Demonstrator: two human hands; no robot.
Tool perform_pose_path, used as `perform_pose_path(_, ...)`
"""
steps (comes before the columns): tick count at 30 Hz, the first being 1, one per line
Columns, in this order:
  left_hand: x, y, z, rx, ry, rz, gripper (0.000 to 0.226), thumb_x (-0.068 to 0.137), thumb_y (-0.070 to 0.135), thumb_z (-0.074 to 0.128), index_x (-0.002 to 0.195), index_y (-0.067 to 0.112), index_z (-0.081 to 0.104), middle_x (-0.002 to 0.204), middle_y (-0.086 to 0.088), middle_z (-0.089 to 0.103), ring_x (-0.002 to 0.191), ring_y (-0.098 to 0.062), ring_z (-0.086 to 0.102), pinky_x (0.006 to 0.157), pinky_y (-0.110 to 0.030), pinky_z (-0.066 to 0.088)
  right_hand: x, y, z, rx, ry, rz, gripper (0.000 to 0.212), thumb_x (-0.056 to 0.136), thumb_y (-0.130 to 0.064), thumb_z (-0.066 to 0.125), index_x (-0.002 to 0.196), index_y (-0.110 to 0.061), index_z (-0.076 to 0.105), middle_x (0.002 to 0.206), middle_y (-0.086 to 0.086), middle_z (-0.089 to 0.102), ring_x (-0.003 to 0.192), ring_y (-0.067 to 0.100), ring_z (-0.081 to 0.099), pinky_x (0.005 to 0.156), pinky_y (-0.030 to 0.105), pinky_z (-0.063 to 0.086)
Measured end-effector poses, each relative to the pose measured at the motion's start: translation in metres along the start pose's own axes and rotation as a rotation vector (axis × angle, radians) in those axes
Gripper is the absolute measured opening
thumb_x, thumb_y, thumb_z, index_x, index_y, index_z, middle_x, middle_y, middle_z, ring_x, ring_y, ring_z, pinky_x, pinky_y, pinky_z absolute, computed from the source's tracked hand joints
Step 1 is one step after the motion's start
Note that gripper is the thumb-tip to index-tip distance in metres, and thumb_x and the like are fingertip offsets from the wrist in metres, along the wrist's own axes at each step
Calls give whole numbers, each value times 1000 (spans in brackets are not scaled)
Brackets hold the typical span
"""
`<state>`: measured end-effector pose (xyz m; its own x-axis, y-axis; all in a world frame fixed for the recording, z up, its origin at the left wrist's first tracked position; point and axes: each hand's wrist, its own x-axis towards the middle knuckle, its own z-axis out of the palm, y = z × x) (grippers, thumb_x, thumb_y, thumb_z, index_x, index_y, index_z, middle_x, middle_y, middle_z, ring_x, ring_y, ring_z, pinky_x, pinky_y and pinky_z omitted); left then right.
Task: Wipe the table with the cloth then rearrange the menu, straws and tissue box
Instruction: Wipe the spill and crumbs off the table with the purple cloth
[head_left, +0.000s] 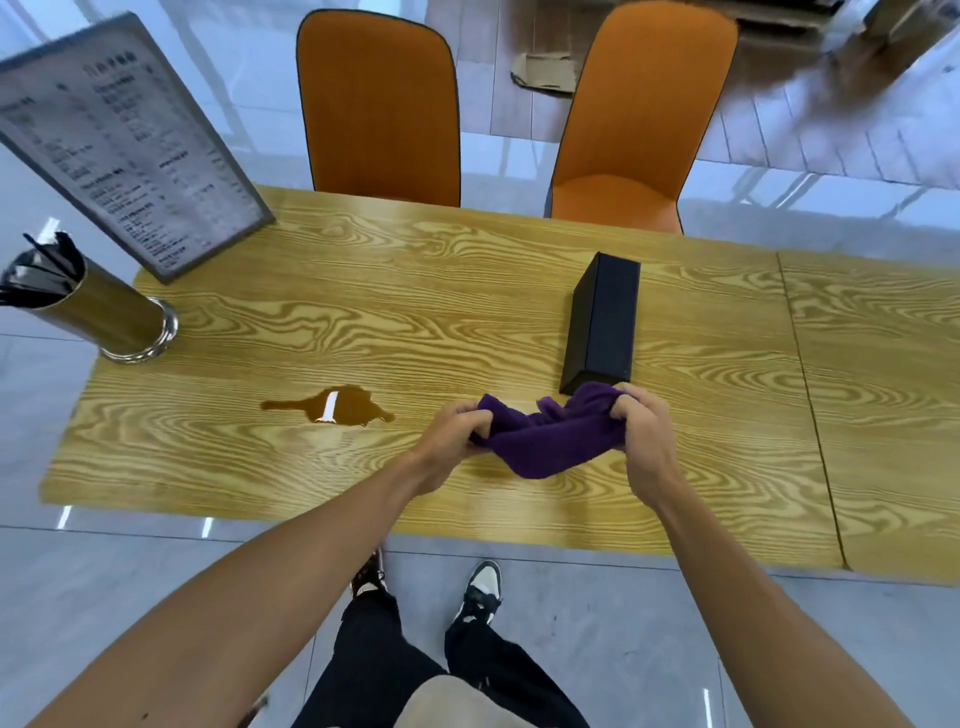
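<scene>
A purple cloth (550, 439) is bunched between both my hands just above the wooden table (415, 291). My left hand (454, 434) grips its left end and my right hand (641, 428) grips its right end. A brown liquid spill (337, 408) lies on the table to the left of my hands. The black tissue box (602, 322) stands right behind the cloth. The grey framed menu (130, 150) stands at the table's far left corner. Beside it is a metal holder with black straws (98, 306).
Two orange chairs (382, 109) (639, 119) stand behind the table's far edge. A second tabletop (883, 389) adjoins on the right. Flattened cardboard (545, 73) lies on the glossy floor beyond. My legs and shoes (480, 587) are at the near edge.
</scene>
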<state>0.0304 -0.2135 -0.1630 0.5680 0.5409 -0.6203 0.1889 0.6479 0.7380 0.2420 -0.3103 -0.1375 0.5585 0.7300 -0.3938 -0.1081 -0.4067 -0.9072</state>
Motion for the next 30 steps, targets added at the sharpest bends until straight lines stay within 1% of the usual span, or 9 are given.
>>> perform_pose_path(3, -12, 18, -18, -29, -102, 56, 25, 71, 2, 46, 77, 5, 69, 102, -20, 60, 93, -29, 55, 98, -50, 51, -6, -31, 15, 134, -117, -63, 10, 68, -7, 45, 64, -6, 54, 61, 10, 57, 52, 22, 49, 46, 26, 39)
perform_pose_path(6, -26, 42, -40, -37, -14, 110, 39, 70, 9, 51, 104, -7, 61, 102, -18, 52, 92, -30, 47, 91, -47, 49, -7, -66, 41, 194, -217, -135, 14, 71, -10, 47, 64, -11, 59, 51, 6, 55, 37, 20, 39, 37, 23, 36)
perform_pose_path(9, -40, 69, -72, -81, 81, 216, 30, 67, 13, 53, 94, -1, 54, 91, -17, 44, 85, -29, 40, 77, -36, 42, -7, -100, 77, 200, -229, -194, 17, 75, -16, 51, 70, 0, 55, 44, 5, 40, 34, 21, 34, 40, 26, 39)
perform_pose_path(13, -50, 102, -117, -141, 155, 322, 45, 70, 12, 52, 103, -18, 59, 100, -21, 55, 87, -29, 48, 72, -36, 45, -6, -136, 121, 221, -156, -220, 29, 88, -25, 56, 61, -13, 56, 43, 4, 36, 33, 22, 36, 41, 39, 52)
perform_pose_path(16, -61, 125, -161, -133, 226, 367, 33, 72, 17, 59, 99, -3, 62, 91, -13, 63, 84, -25, 55, 66, -31, 48, -6, -156, 164, 218, -90, -186, 27, 90, -26, 58, 66, -12, 61, 44, 5, 39, 35, 21, 39, 42, 34, 52)
perform_pose_path(18, -64, 134, -190, -71, 286, 381, 26, 72, 23, 66, 92, 7, 64, 84, -3, 69, 83, -20, 61, 67, -32, 52, -6, -164, 191, 186, -3, -178, 26, 85, -28, 60, 62, -17, 67, 48, 3, 52, 42, 20, 53, 45, 34, 56)
perform_pose_path(22, -69, 147, -239, 16, 358, 453, 34, 76, 35, 77, 106, 20, 71, 103, 0, 76, 97, -16, 72, 80, -30, 57, 3, -173, 238, 190, 128, -179, 19, 80, -28, 58, 71, -11, 63, 65, 4, 57, 62, 12, 61, 60, 33, 60)
perform_pose_path(27, -71, 149, -287, 126, 454, 546, 26, 86, 34, 76, 104, 16, 70, 98, 3, 77, 94, -11, 72, 74, -21, 55, 20, -162, 275, 257, 121, 25, 19, 92, -25, 58, 83, -10, 63, 77, 9, 66, 72, 23, 73, 54, 37, 60)
perform_pose_path(30, -69, 128, -314, 231, 509, 503, 20, 90, 29, 73, 96, 12, 66, 88, 0, 76, 82, -11, 71, 72, -26, 57, 24, -129, 289, 214, 166, 177, 25, 94, -25, 57, 92, -5, 72, 71, 12, 71, 56, 24, 67, 47, 33, 56)
